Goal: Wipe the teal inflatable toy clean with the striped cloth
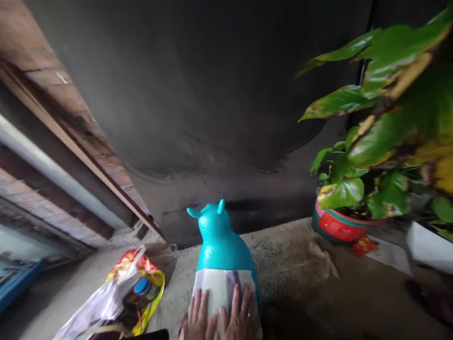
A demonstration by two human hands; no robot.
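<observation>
A turquoise inflatable animal toy [222,245] with two ears stands in front of me at the bottom middle. Over its back lies a pale cloth [217,283] with purple-grey stripes. My left hand [197,317] rests flat on the cloth, its fingers stretched forward. Beside it, my right hand [240,315] also lies flat on the cloth, fingers apart, with a ring on one finger. Neither hand is wrapped round anything. The toy's lower part is hidden beneath the cloth and hands.
A dark panel [212,94] rises behind the toy. On the left are a plastic bag [106,297] holding a blue-capped container [142,287], wooden planks [71,127] and a blue tray edge [23,283]. To the right stand a leafy plant [380,141] in a pot [339,227] and a white planter [430,248].
</observation>
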